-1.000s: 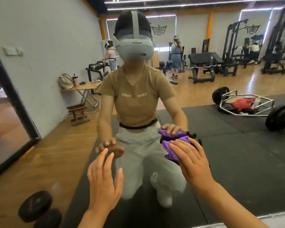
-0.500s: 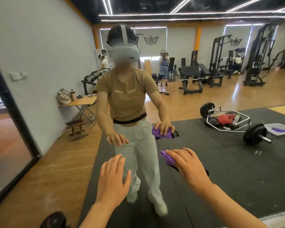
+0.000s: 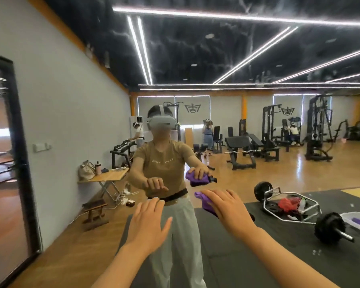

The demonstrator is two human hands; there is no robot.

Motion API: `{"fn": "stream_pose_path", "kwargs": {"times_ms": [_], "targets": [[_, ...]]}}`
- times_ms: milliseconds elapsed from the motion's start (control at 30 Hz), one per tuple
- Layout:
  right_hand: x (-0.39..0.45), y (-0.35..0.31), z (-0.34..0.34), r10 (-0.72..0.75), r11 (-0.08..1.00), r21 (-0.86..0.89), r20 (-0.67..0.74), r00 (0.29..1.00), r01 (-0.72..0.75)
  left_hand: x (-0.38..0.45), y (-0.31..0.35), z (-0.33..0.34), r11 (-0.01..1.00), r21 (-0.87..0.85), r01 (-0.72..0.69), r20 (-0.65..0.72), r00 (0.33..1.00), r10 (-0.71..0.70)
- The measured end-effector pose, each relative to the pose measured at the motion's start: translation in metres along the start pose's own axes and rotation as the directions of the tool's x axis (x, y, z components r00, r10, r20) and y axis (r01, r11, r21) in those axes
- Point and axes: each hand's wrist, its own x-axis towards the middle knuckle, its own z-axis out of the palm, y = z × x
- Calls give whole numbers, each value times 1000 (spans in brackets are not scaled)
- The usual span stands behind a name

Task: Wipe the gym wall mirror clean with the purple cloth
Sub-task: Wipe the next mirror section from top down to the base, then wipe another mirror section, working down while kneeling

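— Where is the crumpled purple cloth (image 3: 204, 201)?
— Under the right hand (image 3: 227, 206), pressed flat against the large gym wall mirror (image 3: 258, 121), fingers (image 3: 211, 194) straight and slightly spread.
— And the left hand (image 3: 148, 223)?
— Held flat beside it, fingers together, holding nothing; I cannot tell whether it touches the glass.
— Anything reflected nearby?
— A white plastic basin (image 3: 359, 220) beside a black barbell (image 3: 328, 227).

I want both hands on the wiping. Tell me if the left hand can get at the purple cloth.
Probably yes: the left hand is open beside the purple cloth under the right hand, nothing between.
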Motion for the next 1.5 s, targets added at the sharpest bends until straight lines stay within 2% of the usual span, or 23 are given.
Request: {"fn": "stream_pose_path", "kwargs": {"times_ms": [100, 233, 500, 633, 767, 900, 1033, 1100, 1133, 1200, 1267, 1367, 1500], "targets": [[20, 21, -22, 32, 999, 37, 18, 999, -32, 23, 22, -21, 1000, -12, -5, -86, 996, 4], [40, 53, -57, -7, 999, 37, -107, 994, 11, 51, 61, -40, 1000, -10, 25, -151, 988, -26], [71, 153, -128, 63, 995, 87, -208, 976, -46, 123, 164, -65, 998, -56, 35, -268, 962, -49], [98, 196, -156, 63, 997, 56, -236, 970, -51, 169, 199, -77, 992, -120, 45, -334, 939, -83], [140, 234, -167, 151, 986, 101, -222, 963, -131, 210, 222, -96, 992, -128, 12, -424, 903, -66], [197, 253, -182, 176, 981, 151, -392, 903, -125, 250, 230, -110, 987, -156, -30, -517, 854, -56], [263, 261, -194, 125, 992, 58, -642, 757, -115, 293, 217, -111, 995, -94, -42, -623, 782, -26], [288, 262, -188, 67, 997, 14, -688, 722, -78, 313, 206, -100, 997, -37, -65, -667, 745, 23], [298, 263, -179, 23, 999, -22, -667, 744, -50, 320, 200, -94, 997, -9, -73, -682, 730, 48], [307, 264, -152, -41, 996, -93, -531, 846, -10, 331, 191, -81, 996, 66, -64, -684, 724, 92], [308, 264, -127, -26, 991, -129, -385, 922, -25, 339, 187, -74, 990, 139, -34, -714, 689, 124], [309, 265, -115, 22, 990, -121, -357, 934, -69, 346, 185, -69, 983, 180, -23, -768, 621, 155], [318, 270, -125, -13, 979, -196, -339, 941, -57, 348, 186, -65, 976, 219, 5, -806, 565, 178]]}}
